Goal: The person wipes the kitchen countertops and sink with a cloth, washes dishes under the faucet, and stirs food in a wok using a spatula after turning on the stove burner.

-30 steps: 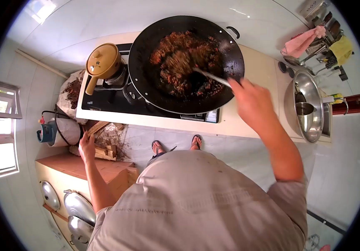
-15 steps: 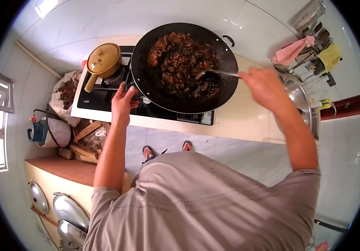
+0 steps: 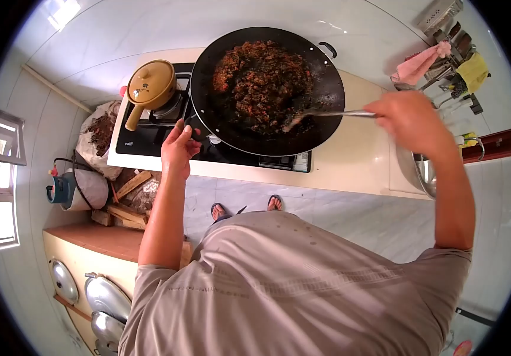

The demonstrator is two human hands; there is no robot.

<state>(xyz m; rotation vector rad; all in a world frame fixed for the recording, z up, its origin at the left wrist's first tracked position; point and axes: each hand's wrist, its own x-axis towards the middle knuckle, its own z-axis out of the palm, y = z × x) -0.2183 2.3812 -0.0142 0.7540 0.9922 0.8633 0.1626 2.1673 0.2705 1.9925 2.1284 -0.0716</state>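
Note:
A large black wok (image 3: 325, 89) sits on the stove, holding a dark, reddish-brown crumbly food (image 3: 261, 83). My left hand (image 3: 178, 147) is closed around the wok's near-left side handle (image 3: 193, 129). In my right hand (image 3: 406, 117), closed at the wok's right side, is the handle of a metal spatula (image 3: 338, 113). The spatula lies across the right rim, and its head rests in the food at the lower right of the wok. Part of the head is covered by the food.
A yellow lidded pot (image 3: 151, 86) stands on the left of the black gas stove (image 3: 142, 142). A metal basin (image 3: 424, 175) is at the right, partly behind my forearm. Cloths and utensils (image 3: 460, 53) hang on the right wall. Firewood (image 3: 128, 210) and metal lids (image 3: 107, 296) are at the left.
My right hand has moved right and slightly down, drawing the spatula's head from the middle of the food toward the near right. My left hand stays on the handle. The view has shifted slightly.

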